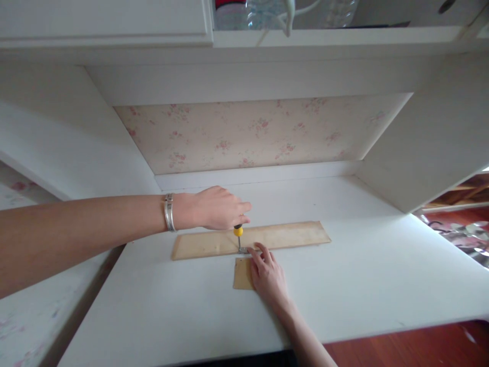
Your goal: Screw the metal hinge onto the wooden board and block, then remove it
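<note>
My left hand (pixel 223 209), with a silver bracelet on its wrist, is closed around the handle of a screwdriver (pixel 238 231). Only the yellow and black lower end of that handle shows below the fingers. Its shaft points down to a small metal piece (pixel 243 250) at the near edge of a long, thin wooden board (pixel 286 236). My right hand (pixel 269 278) rests with its fingertips at the metal piece and board edge, fingers apart. Partly under this hand lies a small square wooden piece (pixel 242 274). The exact kind of metal piece is hard to make out.
A white desk surface (pixel 171 311) carries the board, with white side panels (pixel 428 122) left and right. Above hangs a white cabinet (pixel 107 23) with an open shelf holding clear plastic containers (pixel 263 15) and a white cable (pixel 289 18). Floral wallpaper (pixel 244 135) covers the back.
</note>
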### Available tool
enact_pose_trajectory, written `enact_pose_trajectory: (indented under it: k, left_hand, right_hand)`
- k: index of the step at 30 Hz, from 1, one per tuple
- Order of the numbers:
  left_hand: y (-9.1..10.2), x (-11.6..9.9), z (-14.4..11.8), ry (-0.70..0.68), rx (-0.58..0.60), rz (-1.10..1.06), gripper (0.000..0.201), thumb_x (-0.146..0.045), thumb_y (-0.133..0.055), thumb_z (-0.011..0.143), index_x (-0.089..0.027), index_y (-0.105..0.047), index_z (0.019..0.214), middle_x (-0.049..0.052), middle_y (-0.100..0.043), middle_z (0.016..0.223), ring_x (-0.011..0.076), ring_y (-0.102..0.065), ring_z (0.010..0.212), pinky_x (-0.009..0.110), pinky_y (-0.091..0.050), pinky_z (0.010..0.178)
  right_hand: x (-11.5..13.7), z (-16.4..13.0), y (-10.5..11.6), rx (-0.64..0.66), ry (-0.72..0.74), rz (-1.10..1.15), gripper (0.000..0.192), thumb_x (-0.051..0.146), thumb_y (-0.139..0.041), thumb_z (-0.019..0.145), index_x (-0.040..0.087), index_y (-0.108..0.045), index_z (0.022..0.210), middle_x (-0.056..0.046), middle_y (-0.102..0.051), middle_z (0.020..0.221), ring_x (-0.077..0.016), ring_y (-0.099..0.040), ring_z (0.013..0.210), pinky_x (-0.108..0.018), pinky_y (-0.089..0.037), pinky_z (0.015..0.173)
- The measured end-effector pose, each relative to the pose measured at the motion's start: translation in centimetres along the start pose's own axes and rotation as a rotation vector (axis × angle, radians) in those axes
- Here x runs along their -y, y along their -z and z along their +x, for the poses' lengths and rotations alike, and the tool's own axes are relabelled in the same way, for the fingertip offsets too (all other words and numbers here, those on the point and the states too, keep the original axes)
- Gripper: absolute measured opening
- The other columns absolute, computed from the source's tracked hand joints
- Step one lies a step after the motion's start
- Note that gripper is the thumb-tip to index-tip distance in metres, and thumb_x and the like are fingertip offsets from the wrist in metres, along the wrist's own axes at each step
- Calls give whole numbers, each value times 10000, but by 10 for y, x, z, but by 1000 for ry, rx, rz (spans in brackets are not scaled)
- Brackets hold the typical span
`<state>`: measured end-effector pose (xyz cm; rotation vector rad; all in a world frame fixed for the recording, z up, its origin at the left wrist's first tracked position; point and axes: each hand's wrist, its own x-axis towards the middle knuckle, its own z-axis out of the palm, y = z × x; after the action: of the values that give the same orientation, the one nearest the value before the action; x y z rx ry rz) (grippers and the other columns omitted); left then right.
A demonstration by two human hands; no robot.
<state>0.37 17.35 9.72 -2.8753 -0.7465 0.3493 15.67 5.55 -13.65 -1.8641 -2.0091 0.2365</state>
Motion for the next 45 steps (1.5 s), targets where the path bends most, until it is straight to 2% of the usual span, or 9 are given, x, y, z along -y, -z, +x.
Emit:
enact_pose_trajectory:
  k: [6,12,19,25,28,31,35,39,45]
  left_hand:
    - [5,2,-5,-229,-27,-10,191,-319,-513,856,-279,-551,1039,22,-590,1059,155,-590,771,250,-363,537]
    - [1,1,4,-14,-40,17,343,-486,-348,911,-237,-571,989,38,-630,826,184,-594,675,284,-386,569]
    - [7,-4,-3,-199,-49,-1,199,-347,-500,871,-262,-565,1039,37,-582,1046,165,-598,776,255,-386,549]
    - [-2,0,2,-14,-47,-7,314,-471,-397,901,-241,-567,1032,41,-623,866,185,-598,708,281,-406,593]
    - [-4,-3,1,-34,-46,-23,313,-475,-404,901,-241,-556,1044,49,-595,1023,166,-596,722,271,-408,583]
    - [-1,-6,-6,-175,-30,-6,265,-356,-556,840,-260,-533,1085,49,-509,1181,150,-592,774,255,-401,559]
    - [2,-2,-11,-262,-16,26,363,-83,-570,752,-276,-533,1057,18,-553,1098,148,-589,813,249,-384,564]
    - [1,4,-3,-192,-14,-10,197,-323,-584,803,-278,-571,994,10,-635,885,167,-594,691,258,-347,524]
    - [-1,4,8,-3,16,23,452,-608,-409,834,-257,-582,1061,61,-662,803,207,-605,686,285,-368,576]
  right_hand:
    - [1,0,2,-2,-1,4,373,241,-373,904,318,-508,1243,-9,-430,1345,-161,-496,1067,-252,-485,766]
    - [1,0,4,-1,2,10,378,223,-378,902,313,-517,1241,-20,-439,1338,-161,-503,1059,-250,-486,777]
    - [1,0,4,-3,13,6,380,220,-380,900,304,-511,1247,-18,-446,1334,-165,-501,1071,-251,-487,780]
    - [3,-1,5,-3,24,-46,400,219,-363,908,298,-486,1280,-31,-442,1345,-177,-523,1050,-290,-473,828]
    - [4,-1,5,1,14,-53,396,220,-369,905,299,-496,1272,-39,-447,1343,-177,-530,1045,-287,-472,823]
    - [5,0,5,6,6,-62,403,209,-380,894,298,-505,1267,-45,-446,1344,-181,-532,1044,-288,-475,811]
    - [6,0,5,2,4,-61,408,204,-375,889,300,-510,1262,-37,-451,1339,-178,-539,1032,-286,-479,797]
    - [6,1,5,5,-2,-65,399,213,-359,899,297,-521,1255,-48,-461,1328,-179,-547,1023,-283,-484,778]
    - [5,0,4,-6,5,-63,400,217,-359,901,306,-513,1259,-27,-460,1333,-175,-548,1015,-279,-483,773]
